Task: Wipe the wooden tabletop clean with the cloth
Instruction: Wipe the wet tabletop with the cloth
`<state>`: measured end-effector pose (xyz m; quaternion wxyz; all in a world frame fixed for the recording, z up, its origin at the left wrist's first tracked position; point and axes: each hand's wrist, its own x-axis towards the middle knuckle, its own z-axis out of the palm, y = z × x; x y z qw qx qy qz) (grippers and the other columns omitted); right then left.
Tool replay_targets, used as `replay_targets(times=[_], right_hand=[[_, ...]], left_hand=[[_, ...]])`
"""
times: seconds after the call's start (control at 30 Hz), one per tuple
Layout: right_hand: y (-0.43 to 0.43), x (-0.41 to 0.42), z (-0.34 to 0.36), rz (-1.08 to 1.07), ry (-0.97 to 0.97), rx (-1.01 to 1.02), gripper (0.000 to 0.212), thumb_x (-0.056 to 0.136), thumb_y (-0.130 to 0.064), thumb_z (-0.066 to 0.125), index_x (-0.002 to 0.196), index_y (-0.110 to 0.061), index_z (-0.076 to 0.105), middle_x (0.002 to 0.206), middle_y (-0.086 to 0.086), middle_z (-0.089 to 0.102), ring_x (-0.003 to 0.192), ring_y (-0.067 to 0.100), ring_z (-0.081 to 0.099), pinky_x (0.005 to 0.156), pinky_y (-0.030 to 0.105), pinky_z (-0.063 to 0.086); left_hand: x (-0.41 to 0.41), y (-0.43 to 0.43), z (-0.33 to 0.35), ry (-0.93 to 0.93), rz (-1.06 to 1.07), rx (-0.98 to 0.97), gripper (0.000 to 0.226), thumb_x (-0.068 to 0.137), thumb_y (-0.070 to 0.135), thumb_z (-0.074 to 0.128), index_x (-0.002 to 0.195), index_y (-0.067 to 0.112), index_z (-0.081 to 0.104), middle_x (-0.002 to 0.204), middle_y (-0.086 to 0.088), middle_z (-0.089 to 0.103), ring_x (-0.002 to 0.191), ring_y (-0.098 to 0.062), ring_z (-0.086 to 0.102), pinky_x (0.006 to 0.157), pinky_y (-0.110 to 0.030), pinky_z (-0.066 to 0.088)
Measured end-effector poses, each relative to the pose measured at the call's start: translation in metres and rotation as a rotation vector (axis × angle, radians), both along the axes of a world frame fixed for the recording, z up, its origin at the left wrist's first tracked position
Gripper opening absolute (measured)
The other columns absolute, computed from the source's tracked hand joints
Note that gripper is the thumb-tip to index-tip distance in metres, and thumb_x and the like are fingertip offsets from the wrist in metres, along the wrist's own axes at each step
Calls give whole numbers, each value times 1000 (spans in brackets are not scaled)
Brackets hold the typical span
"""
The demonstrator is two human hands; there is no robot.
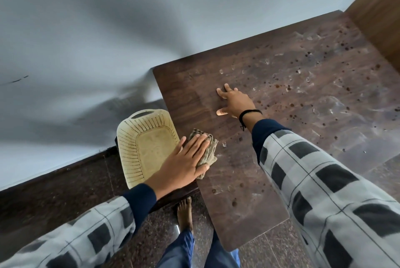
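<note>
Pale grey wall [108, 30] across the whole upper left, blurred. Below it, to the right, a dark brown wooden worktop [281, 86], reaching from the centre to the right edge, dotted with dark specks and streaked with pale smears, thickest on the far right part; darker and plainer along its left strip. Brown wooden panel [378, 19] standing at the worktop's far right corner. Dark speckled stone floor [65, 192] at lower left and bottom.

2 grey-and-black checked sleeves with navy cuffs, the right one [324, 181] stretched over the worktop, the left one [75, 235] coming in from the bottom left corner. Blue trousers [179, 250] at the bottom centre.

Cream perforated plastic basket [142, 142] just beside the worktop's left edge, resting on a lower dark surface.

Left hand [186, 161] laid flat with straight fingers on top of the crumpled olive-brown cloth [211, 148], pressing it down, thumb alongside its near edge. Cloth on the worktop's left strip, near the basket.

Right hand [236, 101] beyond the cloth, palm down on the wood, fingers spread and straight, holding nothing.

1 bare foot [185, 213] on the floor below the worktop's left edge. Black band [249, 113] round the right wrist.
</note>
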<state>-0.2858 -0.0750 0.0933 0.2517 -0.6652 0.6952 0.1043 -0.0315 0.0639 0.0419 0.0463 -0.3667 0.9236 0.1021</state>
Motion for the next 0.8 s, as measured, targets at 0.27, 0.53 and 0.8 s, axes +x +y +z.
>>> replay_targets(times=[0.27, 0.53, 0.8], right_hand=[[-1, 0, 2, 14, 15, -4, 95, 85, -48, 78, 161, -36, 20, 171, -3, 6, 155, 34, 15, 118, 55, 32], [35, 15, 17, -288, -323, -188, 52, 98, -28, 66, 148, -23, 52, 162, 4, 37, 149, 25, 35, 123, 44, 28], [146, 25, 2, -411, -305, -465, 33, 100, -12, 60, 132, -9, 66, 134, 9, 62, 124, 29, 56, 104, 41, 48]], left_hand=[[-18, -27, 8, -33, 99, 0, 72, 105, 54, 15, 159, 6, 8, 167, -11, 1, 154, -27, -1, 124, -47, -2], [-10, 4, 12, -58, 17, 142, 74, 101, 59, 9, 158, 16, -9, 165, 0, -17, 153, -18, -14, 124, -47, -5], [4, -94, 40, -106, 90, 268, 75, 100, 65, 3, 150, 22, -32, 155, -1, -43, 144, -24, -35, 117, -45, -18]])
